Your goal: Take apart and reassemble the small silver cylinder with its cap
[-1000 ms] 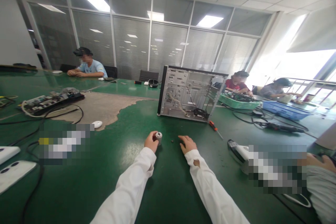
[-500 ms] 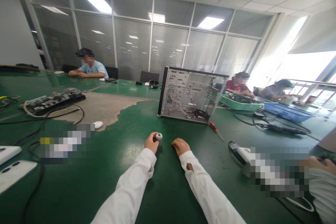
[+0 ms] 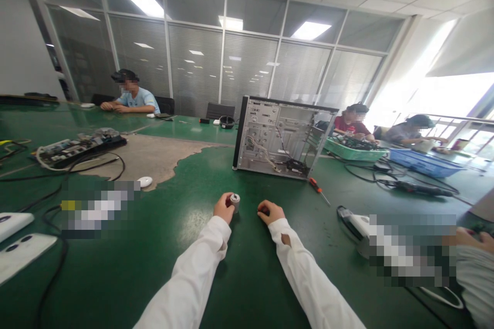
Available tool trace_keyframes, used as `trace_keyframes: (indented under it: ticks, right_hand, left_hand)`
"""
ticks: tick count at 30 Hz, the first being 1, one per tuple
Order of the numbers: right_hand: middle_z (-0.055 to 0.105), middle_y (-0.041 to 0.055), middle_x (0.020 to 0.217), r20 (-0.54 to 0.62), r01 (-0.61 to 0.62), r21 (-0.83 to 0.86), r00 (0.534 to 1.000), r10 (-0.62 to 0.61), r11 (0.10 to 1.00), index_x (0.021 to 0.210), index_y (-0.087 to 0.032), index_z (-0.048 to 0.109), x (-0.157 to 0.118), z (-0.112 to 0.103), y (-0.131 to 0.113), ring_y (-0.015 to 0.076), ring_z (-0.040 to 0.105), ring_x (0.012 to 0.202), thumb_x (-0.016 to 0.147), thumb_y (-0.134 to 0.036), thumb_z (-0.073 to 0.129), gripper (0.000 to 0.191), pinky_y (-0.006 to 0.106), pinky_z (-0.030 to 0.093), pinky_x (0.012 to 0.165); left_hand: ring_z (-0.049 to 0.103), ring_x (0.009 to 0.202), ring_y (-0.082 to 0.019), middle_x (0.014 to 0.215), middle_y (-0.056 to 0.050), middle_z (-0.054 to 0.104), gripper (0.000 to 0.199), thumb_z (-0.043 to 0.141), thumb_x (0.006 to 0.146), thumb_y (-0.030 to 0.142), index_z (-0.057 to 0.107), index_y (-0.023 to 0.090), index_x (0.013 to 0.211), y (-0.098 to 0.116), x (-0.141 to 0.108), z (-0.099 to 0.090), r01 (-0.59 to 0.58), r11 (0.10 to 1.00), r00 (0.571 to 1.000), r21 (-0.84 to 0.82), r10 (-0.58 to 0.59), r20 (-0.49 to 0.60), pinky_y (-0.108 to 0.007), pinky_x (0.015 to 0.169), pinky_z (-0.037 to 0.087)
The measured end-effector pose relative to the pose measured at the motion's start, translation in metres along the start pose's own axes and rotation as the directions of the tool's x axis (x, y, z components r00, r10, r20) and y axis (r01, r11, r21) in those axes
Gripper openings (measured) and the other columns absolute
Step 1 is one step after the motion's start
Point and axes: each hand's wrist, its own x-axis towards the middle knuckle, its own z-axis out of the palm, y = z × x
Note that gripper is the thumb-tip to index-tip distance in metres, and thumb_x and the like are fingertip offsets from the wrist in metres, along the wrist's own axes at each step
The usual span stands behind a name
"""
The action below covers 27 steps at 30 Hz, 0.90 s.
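My left hand (image 3: 223,208) is closed around the side of a small grey cylinder (image 3: 235,203), which has a pale top with a dark mark at its centre. The cylinder is upright, at the green table (image 3: 247,277). To its right, a short gap away, my right hand (image 3: 271,212) is closed, thumb and forefinger pinched together. A tiny dark spot shows at those fingertips, too small to name. Beyond both hands stands an open computer case (image 3: 270,136) with loose wires inside. A red-handled screwdriver (image 3: 318,190) lies by the case's right corner.
A circuit board (image 3: 81,146) and black cables are at left, near a worn patch (image 3: 154,157) in the tabletop. Green (image 3: 353,151) and blue (image 3: 424,162) baskets stand at right. A co-worker's hand (image 3: 469,239) is at the right edge; other people sit farther back.
My right hand has shifted slightly right, away from the cylinder, and its fingers have turned into a visible pinch. My left hand still holds the cylinder in nearly the same place.
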Motion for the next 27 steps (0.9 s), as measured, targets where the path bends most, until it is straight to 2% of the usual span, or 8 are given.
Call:
trace_keyframes:
  ticks: [5,12,21,24,27]
  right_hand:
    - [0.057,-0.0018,0.075,0.016,-0.149,-0.081,0.988,0.151,0.986,0.079,-0.020,0.051,-0.002,-0.007,0.012,0.0114,0.051,0.070,0.051,0.001,0.040,0.036,0.021,0.039,0.066]
    - [0.053,0.0031,0.079,-0.035,-0.222,-0.151,0.975,0.219,0.963,0.074,-0.019,0.057,-0.003,-0.007,0.021,0.0141,0.048,0.076,0.055,0.000,0.039,0.032,0.024,0.036,0.069]
    - [0.054,0.0028,0.077,-0.079,-0.194,-0.130,0.980,0.185,0.972,0.074,-0.019,0.057,-0.005,-0.008,0.017,0.0147,0.049,0.074,0.056,-0.003,0.040,0.030,0.026,0.038,0.071]
    - [0.054,0.0032,0.081,-0.118,-0.153,-0.099,0.983,0.141,0.983,0.079,-0.019,0.056,-0.006,-0.011,0.008,0.0149,0.049,0.076,0.058,-0.005,0.039,0.030,0.026,0.038,0.074]
    - [0.055,0.0039,0.082,-0.216,-0.040,0.012,0.975,0.042,0.999,0.082,-0.018,0.054,-0.007,-0.011,-0.007,0.0144,0.050,0.073,0.060,-0.008,0.039,0.028,0.027,0.040,0.071]
  left_hand:
    - [0.058,0.082,-0.014,0.082,-0.003,0.063,0.044,0.044,0.051,-0.010,0.055,0.016,0.084,0.003,-0.001,0.000,0.015,1.000,1.000,-0.007,-0.015,0.003,-0.028,0.079,0.043]
    - [0.057,0.081,-0.014,0.083,-0.004,0.062,0.046,0.039,0.049,-0.011,0.054,0.015,0.083,0.010,-0.003,0.000,0.022,1.000,1.000,0.016,-0.022,0.003,-0.027,0.078,0.043]
    - [0.057,0.078,-0.013,0.079,-0.002,0.062,0.042,0.039,0.049,-0.012,0.055,0.015,0.077,0.013,-0.004,-0.001,0.025,1.000,1.000,0.014,-0.025,-0.004,-0.026,0.076,0.043]
    - [0.058,0.075,-0.013,0.078,-0.003,0.060,0.037,0.040,0.050,-0.010,0.053,0.015,0.075,0.014,-0.003,-0.001,0.038,0.999,0.997,0.029,-0.036,-0.071,-0.025,0.073,0.044]
    - [0.058,0.071,-0.011,0.081,-0.003,0.058,0.034,0.041,0.052,-0.008,0.051,0.014,0.075,0.014,-0.001,-0.003,0.071,0.997,0.985,0.025,-0.067,-0.158,-0.025,0.070,0.045]
